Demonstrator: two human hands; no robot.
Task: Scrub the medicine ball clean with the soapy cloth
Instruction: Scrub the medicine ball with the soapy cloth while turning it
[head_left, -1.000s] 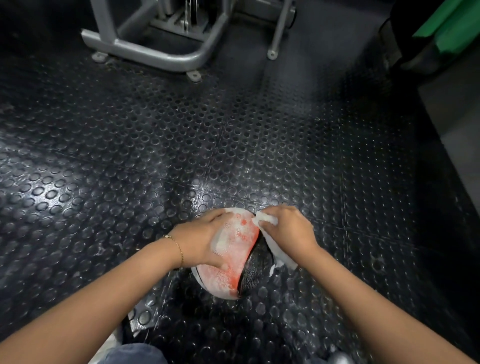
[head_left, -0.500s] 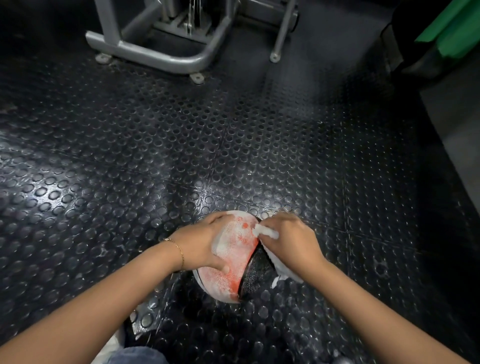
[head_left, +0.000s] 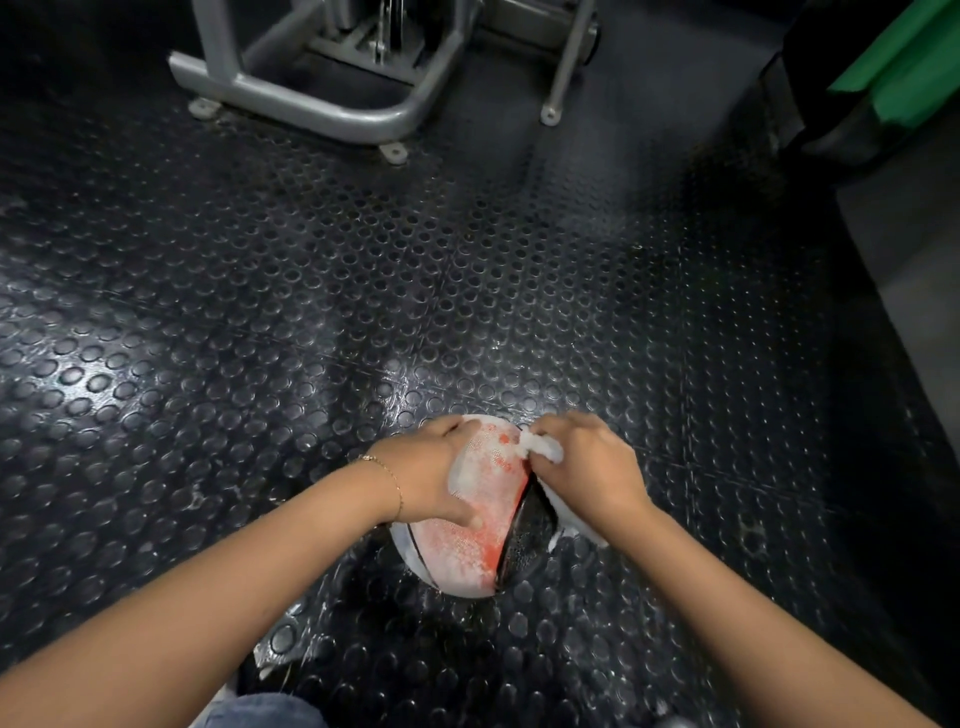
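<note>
A medicine ball (head_left: 470, 540) with red and black panels rests on the studded black floor, its red side coated in white foam. My left hand (head_left: 431, 475) lies flat against the ball's left side and steadies it. My right hand (head_left: 589, 467) is closed around a white soapy cloth (head_left: 543, 449) and presses it on the ball's upper right. Part of the cloth hangs below my right wrist. The black panel is mostly hidden under my right hand.
A grey metal frame of a gym machine (head_left: 332, 111) stands on the floor at the back, with one thin leg (head_left: 558, 88) to its right. A green and black object (head_left: 893, 67) sits at the far right. Wet rubber floor (head_left: 363, 312) surrounds the ball.
My right hand with the cloth has shifted slightly over the top right of the ball. The left hand stays on the ball's left side.
</note>
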